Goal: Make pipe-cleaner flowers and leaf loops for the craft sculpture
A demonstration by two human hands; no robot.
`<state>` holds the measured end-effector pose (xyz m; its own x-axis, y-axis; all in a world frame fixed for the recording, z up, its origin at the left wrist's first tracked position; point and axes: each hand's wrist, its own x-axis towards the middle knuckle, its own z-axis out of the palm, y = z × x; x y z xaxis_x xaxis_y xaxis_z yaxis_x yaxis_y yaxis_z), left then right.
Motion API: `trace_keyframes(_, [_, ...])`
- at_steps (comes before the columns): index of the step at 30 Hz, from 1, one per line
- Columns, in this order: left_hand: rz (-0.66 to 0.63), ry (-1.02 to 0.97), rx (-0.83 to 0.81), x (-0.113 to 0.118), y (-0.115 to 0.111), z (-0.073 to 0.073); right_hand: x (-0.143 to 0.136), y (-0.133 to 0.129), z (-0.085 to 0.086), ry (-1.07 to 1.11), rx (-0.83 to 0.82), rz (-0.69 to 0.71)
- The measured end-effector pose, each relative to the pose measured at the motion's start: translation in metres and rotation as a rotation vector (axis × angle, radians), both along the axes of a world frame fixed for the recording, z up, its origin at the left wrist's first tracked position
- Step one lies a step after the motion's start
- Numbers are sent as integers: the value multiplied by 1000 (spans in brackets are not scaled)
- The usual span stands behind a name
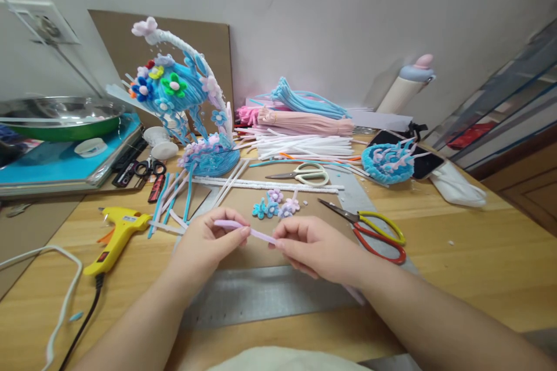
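Note:
A pale lilac pipe cleaner (263,236) runs between my two hands. My left hand (216,236) pinches it between thumb and fingers, with one end sticking out to the left. My right hand (314,248) is closed on it a short way to the right, and its far end shows under my right wrist. Just beyond my hands, small fuzzy flowers (272,208) in blue, purple and pink lie on the brown board (248,252). Red and yellow handled scissors (374,232) lie to the right of my right hand.
A yellow glue gun (119,235) with its cord lies at the left. Behind stand a blue flowered lamp-like craft (174,90) and bundled pipe cleaners (304,122). White-handled scissors (311,174), a blue woven piece (387,163) and a bottle (402,90) are farther back.

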<state>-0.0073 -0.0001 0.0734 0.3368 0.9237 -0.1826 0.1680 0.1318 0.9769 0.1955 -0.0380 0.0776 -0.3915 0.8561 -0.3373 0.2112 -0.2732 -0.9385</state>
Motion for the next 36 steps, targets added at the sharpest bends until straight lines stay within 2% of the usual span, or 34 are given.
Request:
trace_keyframes(3, [-74, 237, 21, -4, -12, 4, 15, -17, 15, -362, 299, 70])
trace_keyframes(7, [-273, 493, 86, 0, -35, 2, 30, -46, 16, -641, 375, 214])
trace_keyframes(11, [-489, 474, -12, 6, -50, 0, 39, -60, 5, -684, 386, 269])
trace_keyframes(13, [-523, 415, -98, 8, -51, 0, 44, -59, 4, -627, 402, 308])
trace_keyframes(15, [-473, 378, -122, 10, -48, 1, 48, -54, 5, -575, 433, 284])
trace_keyframes(17, [-403, 375, -101, 12, -43, 1, 52, -44, 3, -593, 498, 141])
trace_keyframes(19, [-362, 398, -62, 14, -37, -1, 54, -32, -5, -711, 594, -36])
trace_keyframes(20, [-351, 400, -33, 15, -34, -3, 53, -26, -11, -776, 631, -64])
trace_keyframes(23, [-314, 351, -2, 19, -27, -12, 47, -14, -27, -885, 682, -23])
trace_keyframes(26, [-231, 206, -180, 21, -23, -23, 41, -13, -30, -892, 677, -41])
trace_keyframes(29, [-136, 3, -310, 23, -22, -30, 34, -22, -17, -790, 667, -140])
trace_keyframes(31, [-109, -72, -359, 23, -22, -29, 26, -31, -8, -695, 652, -168])
trace_keyframes(33, [-80, -131, -456, 22, -23, -24, 16, -38, -3, -646, 652, -138])
trace_keyframes(36, [-47, -261, -650, 18, -23, -17, 2, -40, -8, -682, 699, -75])
